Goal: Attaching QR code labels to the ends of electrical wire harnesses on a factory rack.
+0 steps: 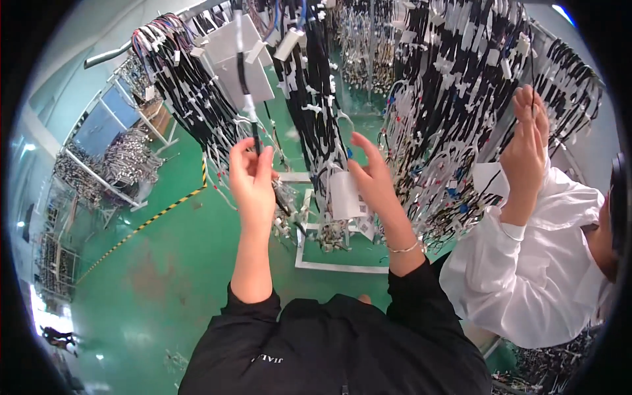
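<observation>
A wire harness (242, 69) wrapped in black tape, with white tape bands, hangs from above. My left hand (253, 176) is closed around it, thumb and fingers meeting on the black part. The harness's lower end trails below that hand and is partly hidden by it. To the right, my right hand (375, 176) has its thumb and forefinger apart and nothing visible between them. It is beside a white paper label (344, 196) hanging at the lower part of a bundle of black harnesses (309, 92); whether it touches the label I cannot tell.
At the right, a co-worker in a white top (520, 263) raises both hands (526, 141) by a thin black wire. More harness bundles (454, 99) hang from the rail (108, 56). White cards (238, 62) hang behind my harness. A white floor frame (342, 267) stands below; yellow-black tape (151, 220) marks the green floor.
</observation>
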`<act>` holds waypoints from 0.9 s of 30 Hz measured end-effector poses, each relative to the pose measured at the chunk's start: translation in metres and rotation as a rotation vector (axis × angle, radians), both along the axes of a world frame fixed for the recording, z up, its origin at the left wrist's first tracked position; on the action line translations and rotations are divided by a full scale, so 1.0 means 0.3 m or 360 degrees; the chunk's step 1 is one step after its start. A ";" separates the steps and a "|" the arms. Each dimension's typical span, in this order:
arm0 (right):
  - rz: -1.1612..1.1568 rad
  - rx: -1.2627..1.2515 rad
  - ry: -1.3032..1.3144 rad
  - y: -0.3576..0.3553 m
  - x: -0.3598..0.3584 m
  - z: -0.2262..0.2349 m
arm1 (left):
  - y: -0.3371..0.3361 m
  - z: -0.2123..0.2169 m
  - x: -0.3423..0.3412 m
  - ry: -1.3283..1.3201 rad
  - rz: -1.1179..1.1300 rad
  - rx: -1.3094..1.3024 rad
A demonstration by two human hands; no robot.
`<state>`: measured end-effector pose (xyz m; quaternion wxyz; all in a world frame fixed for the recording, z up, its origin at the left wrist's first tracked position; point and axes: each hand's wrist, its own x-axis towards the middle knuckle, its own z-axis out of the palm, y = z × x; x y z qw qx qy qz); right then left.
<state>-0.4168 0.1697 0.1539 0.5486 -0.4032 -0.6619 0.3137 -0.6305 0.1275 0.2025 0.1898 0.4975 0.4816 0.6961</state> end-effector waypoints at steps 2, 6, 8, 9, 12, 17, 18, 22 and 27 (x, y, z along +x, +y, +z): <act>-0.0084 0.0287 -0.0221 0.035 -0.033 -0.009 | 0.032 -0.015 -0.029 0.0513 0.0268 0.0130; -0.0077 0.0167 -0.0032 0.028 -0.054 0.037 | 0.002 0.026 0.046 0.1059 0.1065 0.0512; 0.0118 0.0122 -0.0102 0.111 -0.044 0.055 | 0.019 0.002 0.060 0.1310 0.0765 0.0446; 0.0240 -0.0036 0.0111 0.127 -0.049 0.066 | 0.034 0.006 0.115 0.1014 0.0576 0.0268; 0.0214 -0.0114 -0.0039 0.172 -0.045 0.093 | 0.126 -0.009 0.135 0.0785 0.0446 -0.0010; -0.0309 0.0371 -0.0453 0.162 -0.018 0.102 | 0.089 -0.038 0.071 -0.0085 0.0153 0.0132; -0.0198 0.0097 -0.0334 0.133 0.027 0.112 | 0.015 0.019 0.076 -0.0533 -0.0106 -0.0159; 0.0730 -0.0741 -0.0414 -0.017 0.160 0.136 | -0.125 -0.002 0.018 -0.0613 -0.1314 -0.0467; 0.1037 -0.0739 -0.0321 -0.237 0.150 -0.010 | -0.086 0.010 0.168 0.0000 -0.1134 -0.0941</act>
